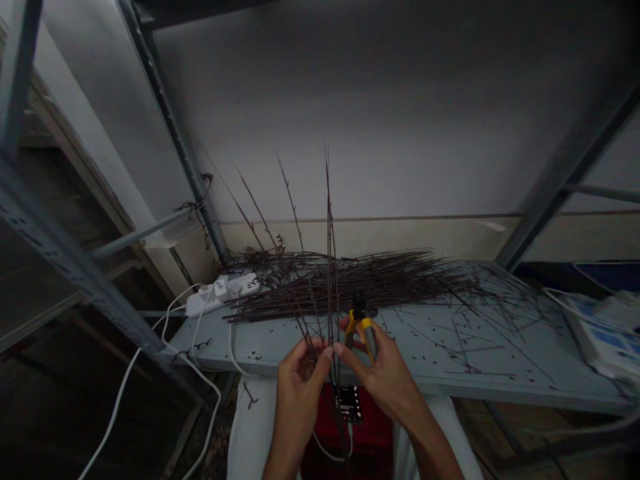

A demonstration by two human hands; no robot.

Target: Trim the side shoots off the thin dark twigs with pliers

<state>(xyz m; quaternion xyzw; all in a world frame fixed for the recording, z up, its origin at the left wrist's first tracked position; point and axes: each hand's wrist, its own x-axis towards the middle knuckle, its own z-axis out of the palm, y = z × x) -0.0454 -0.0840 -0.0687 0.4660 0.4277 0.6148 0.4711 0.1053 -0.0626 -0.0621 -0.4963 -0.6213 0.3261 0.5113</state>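
Note:
My left hand [301, 377] is closed round several thin, dark twigs [329, 267], which stand nearly upright and fan out toward the wall. Its thumb and fingers pinch them low down. My right hand [387, 370] wraps round a pair of cutting pliers [369, 335] with yellow and grey handles and a dark head pointing away from me. The thumb of that hand meets the left fingertips at the same twigs. Beyond both hands, a broad pile of similar twigs [375, 280] lies across the grey-blue shelf [395, 333].
A white power strip [225, 293] with cables [120, 393] lies at the shelf's left end. Small cut bits litter the shelf. Below my hands, a lit phone [350, 404] rests on something red [373, 427]. Metal posts [170, 120] frame both sides. White packages [607, 340] are at right.

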